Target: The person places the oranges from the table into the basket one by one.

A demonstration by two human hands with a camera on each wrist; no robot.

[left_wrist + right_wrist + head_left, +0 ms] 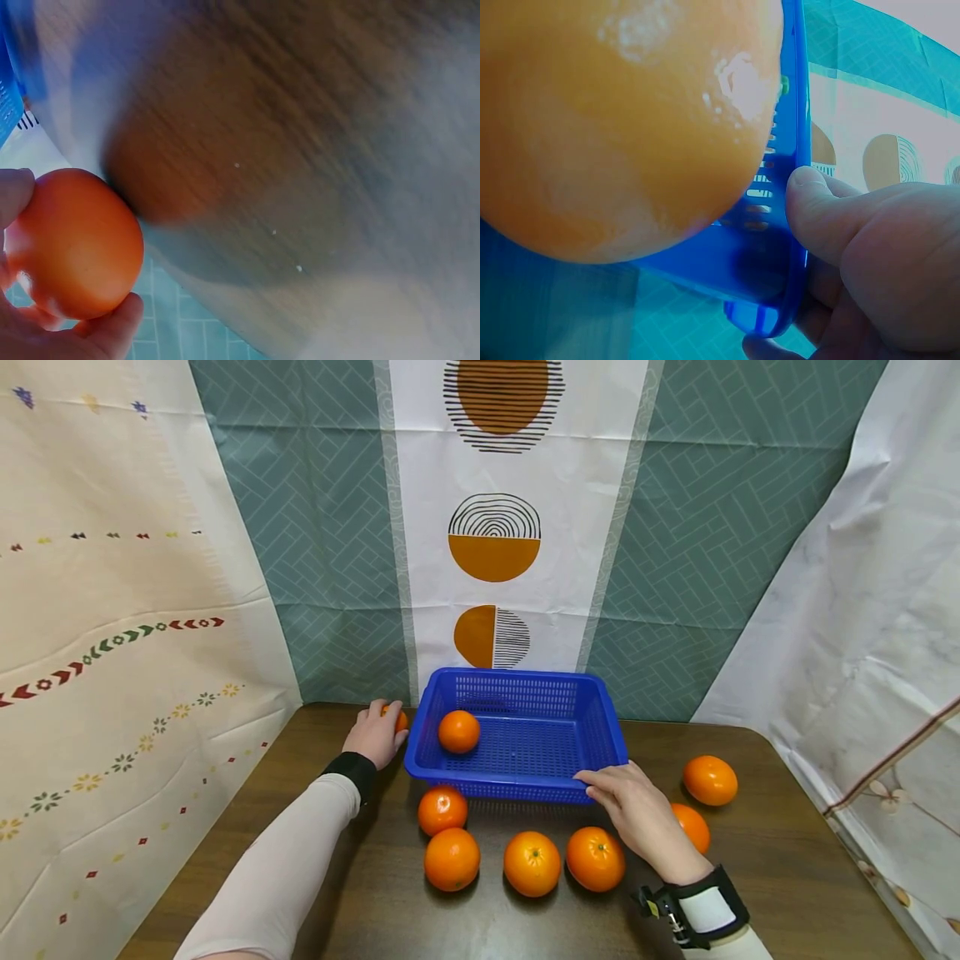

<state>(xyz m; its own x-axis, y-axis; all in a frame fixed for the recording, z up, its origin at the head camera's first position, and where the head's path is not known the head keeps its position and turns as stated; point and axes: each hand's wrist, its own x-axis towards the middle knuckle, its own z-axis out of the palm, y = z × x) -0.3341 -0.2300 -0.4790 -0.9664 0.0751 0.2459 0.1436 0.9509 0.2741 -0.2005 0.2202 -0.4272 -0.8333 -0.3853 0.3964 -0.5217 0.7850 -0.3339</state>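
At the far left of the table my left hand (pixel 372 735) holds an orange (pixel 401 720), just outside the basket's left wall. In the left wrist view, thumb and fingers curl around this orange (pixel 79 244); I cannot tell whether it touches the wood. The blue plastic basket (pixel 495 787) has a single orange (pixel 459 732) inside, near its left end. My right hand (pixel 633 806) pinches the basket's rim at the front right corner. Close to the right wrist camera, a big blurred orange (pixel 622 135) hides part of the basket wall (pixel 799 97).
Before the basket lie several oranges: a pair at left (pixel 442 811), one in the middle (pixel 532 864) and one beside it (pixel 596 859). Another orange (pixel 692 828) is partly behind my right hand, with one more (pixel 710 780) farther right. Patterned cloth (pixel 345 527) hangs behind the brown table (pixel 787 860).
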